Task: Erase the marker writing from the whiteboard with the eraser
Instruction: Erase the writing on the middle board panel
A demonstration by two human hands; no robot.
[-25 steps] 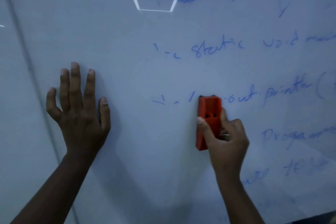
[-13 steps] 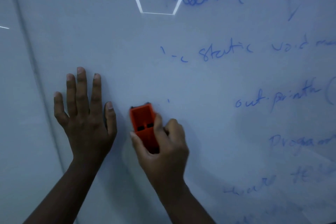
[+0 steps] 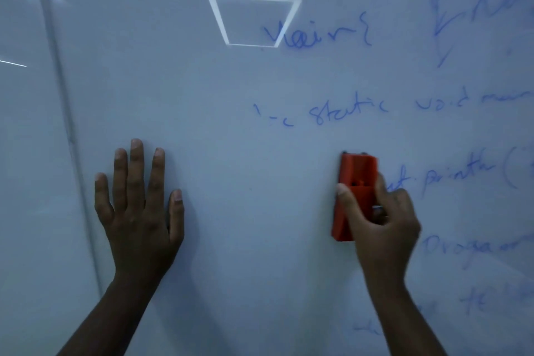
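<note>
Whiteboard (image 3: 260, 211) fills the view; a vertical seam or frame strip (image 3: 69, 136) runs down near its left edge. Blue marker writing (image 3: 346, 113) remains in several lines across the right half and toward the upper right corner. The lower left area between the hands shows no ink. A square ceiling-light reflection (image 3: 254, 20) sits near the top edge.

Left hand (image 3: 138, 211): grip spread, palm and straight fingers flat on the board, fingertips pointing up, forearm rising from the bottom edge. Likely a brace, steadying the body while the other arm sweeps.

Right hand (image 3: 378, 225): grip pinching the eraser, thumb on its left side, fingers curled over its right side, wrist below and forearm angled up from the lower right.

Orange eraser (image 3: 357, 179): upright, long axis near vertical, face against the board, at the left end of the "print" line, covering its first letters. Judgement: held flat so the pad wipes a full-width band; most writing not yet erased.
</note>
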